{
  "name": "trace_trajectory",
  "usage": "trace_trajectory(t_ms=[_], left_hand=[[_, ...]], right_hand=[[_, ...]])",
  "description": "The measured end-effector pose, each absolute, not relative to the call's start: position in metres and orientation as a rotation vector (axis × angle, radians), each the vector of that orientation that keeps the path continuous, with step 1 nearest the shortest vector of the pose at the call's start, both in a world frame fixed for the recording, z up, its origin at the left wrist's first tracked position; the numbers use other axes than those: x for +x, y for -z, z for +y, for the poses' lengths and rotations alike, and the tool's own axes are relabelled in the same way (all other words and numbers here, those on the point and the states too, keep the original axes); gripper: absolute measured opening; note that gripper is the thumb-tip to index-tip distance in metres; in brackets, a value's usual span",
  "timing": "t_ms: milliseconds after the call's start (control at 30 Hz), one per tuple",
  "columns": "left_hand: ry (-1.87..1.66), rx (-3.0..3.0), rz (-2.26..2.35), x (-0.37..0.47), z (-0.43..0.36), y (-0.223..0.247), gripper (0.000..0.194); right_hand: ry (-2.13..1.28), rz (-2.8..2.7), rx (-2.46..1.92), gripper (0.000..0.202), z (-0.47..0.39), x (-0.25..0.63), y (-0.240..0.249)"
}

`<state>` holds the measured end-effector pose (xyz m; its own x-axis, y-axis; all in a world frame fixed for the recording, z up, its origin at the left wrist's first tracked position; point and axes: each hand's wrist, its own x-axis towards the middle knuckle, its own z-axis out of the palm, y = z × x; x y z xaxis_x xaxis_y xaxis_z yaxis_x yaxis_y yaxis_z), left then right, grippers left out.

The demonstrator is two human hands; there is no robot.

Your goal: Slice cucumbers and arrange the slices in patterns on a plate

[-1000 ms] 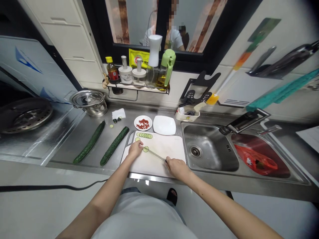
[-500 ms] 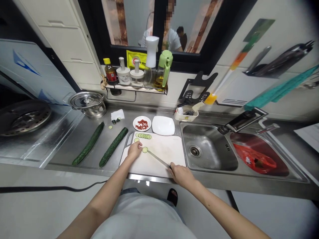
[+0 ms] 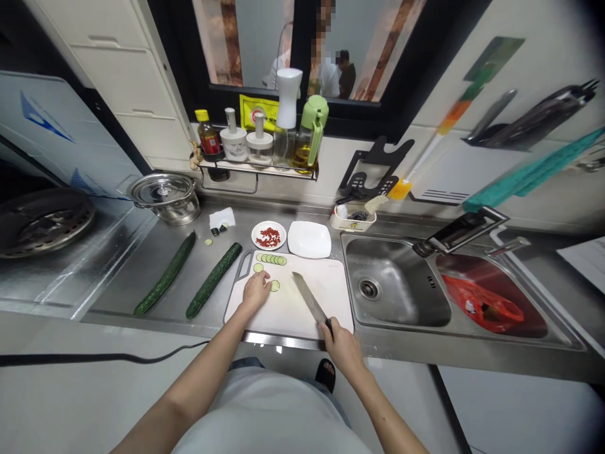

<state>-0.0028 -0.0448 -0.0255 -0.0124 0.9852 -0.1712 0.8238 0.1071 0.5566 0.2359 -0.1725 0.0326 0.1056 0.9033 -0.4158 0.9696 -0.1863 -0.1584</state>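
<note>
My right hand [image 3: 341,340] grips the black handle of a kitchen knife [image 3: 309,296]. The blade lies flat-side up over the right part of the white cutting board [image 3: 293,315], pointing up and left. On the board's left side rests my left hand [image 3: 256,290], fingers slightly bent and apart, beside a round cucumber slice [image 3: 275,285]; whether the fingertips touch it is hard to tell. Another cucumber slice [image 3: 258,268] lies just above that hand. A row of overlapping cucumber slices [image 3: 271,259] runs along the board's upper left.
Two whole cucumbers [image 3: 213,280] lie left of the board. Behind it stand a plate of chopped red pieces [image 3: 269,236] and a white dish [image 3: 309,239]. A sink [image 3: 401,302] is to the right, a steel pot [image 3: 165,198] at back left. Bottles fill a wall rack [image 3: 259,167].
The knife has moved away from the cucumber slice, its tip now up and to the right, clear of it. My left hand has barely shifted beside the slice.
</note>
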Motion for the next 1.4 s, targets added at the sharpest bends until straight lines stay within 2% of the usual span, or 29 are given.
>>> trace_trajectory(t_ms=[167, 367, 633, 900, 1100, 1400], left_hand=[[-0.373, 1.771, 1.883, 0.0, -0.046, 0.02, 0.023], [-0.314, 1.794, 1.886, 0.003, -0.047, 0.014, 0.024], [-0.272, 1.77, 1.879, 0.006, -0.045, 0.014, 0.015], [-0.378, 1.761, 1.866, 0.01, -0.041, 0.02, 0.005], [-0.39, 1.633, 1.851, 0.007, -0.036, 0.023, 0.007], [-0.672, 1.447, 2.063, -0.017, -0.021, 0.025, 0.02]], right_hand=[[0.692, 1.747, 2.414, 0.038, -0.17, 0.225, -0.028], [0.723, 1.704, 2.453, 0.037, -0.161, 0.221, -0.034], [0.695, 1.705, 2.43, 0.036, -0.156, 0.216, -0.036], [0.715, 1.68, 2.378, 0.038, -0.153, 0.216, -0.038], [0.708, 1.7, 2.398, 0.036, -0.154, 0.218, -0.034], [0.738, 1.701, 2.39, 0.033, -0.151, 0.22, -0.033]])
